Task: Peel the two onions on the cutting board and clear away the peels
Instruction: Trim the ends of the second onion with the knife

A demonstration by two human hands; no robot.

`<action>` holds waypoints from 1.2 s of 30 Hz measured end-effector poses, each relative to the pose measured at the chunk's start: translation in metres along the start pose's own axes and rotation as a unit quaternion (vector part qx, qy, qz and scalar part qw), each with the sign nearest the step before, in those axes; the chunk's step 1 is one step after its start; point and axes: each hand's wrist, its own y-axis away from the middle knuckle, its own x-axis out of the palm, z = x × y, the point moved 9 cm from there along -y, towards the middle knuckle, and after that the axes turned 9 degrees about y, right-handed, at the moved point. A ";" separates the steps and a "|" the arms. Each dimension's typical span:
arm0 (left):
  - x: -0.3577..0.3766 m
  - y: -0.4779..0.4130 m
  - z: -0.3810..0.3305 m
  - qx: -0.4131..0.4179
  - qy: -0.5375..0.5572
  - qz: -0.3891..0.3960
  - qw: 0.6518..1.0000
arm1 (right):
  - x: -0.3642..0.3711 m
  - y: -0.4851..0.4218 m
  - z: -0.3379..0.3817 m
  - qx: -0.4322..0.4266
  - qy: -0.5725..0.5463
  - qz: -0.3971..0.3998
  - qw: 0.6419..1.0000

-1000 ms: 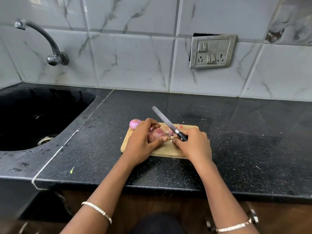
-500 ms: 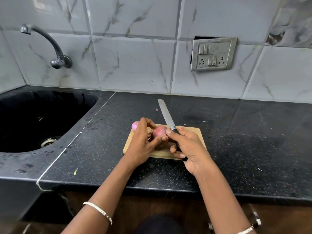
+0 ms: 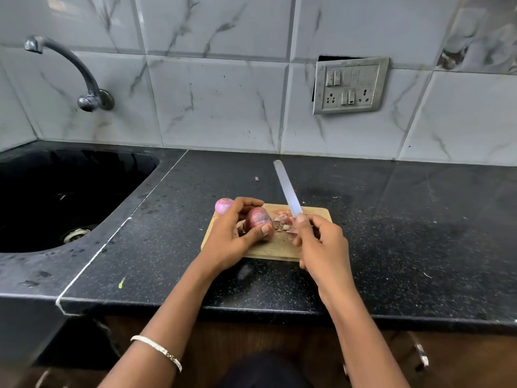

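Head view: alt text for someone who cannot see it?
A person's left hand holds an onion at a cutting board while the right hand grips a knife. Peel scraps lie on it; a second onion sits at its corner.

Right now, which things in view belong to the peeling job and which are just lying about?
In the job: left hand, held onion, second onion, cutting board, peels, knife, right hand.
Lying about: sink, tap, switch panel, green scrap.
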 end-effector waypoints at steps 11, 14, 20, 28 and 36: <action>-0.011 0.008 0.000 -0.001 -0.026 -0.009 1.000 | 0.001 0.047 0.011 -0.084 0.189 0.078 0.975; -0.012 0.008 0.001 -0.004 -0.038 -0.007 0.999 | 0.005 0.054 0.019 -0.102 0.184 0.083 0.974; -0.014 0.006 0.010 -0.023 -0.001 -0.024 0.999 | 0.009 0.044 0.018 -0.084 0.101 0.082 0.988; 0.002 -0.019 0.014 -0.158 0.303 -0.075 0.937 | 0.004 -0.015 0.030 -0.057 -0.048 0.075 0.994; 0.012 -0.036 0.013 -0.184 0.269 -0.151 0.933 | 0.022 -0.040 0.051 -0.172 0.087 0.116 0.974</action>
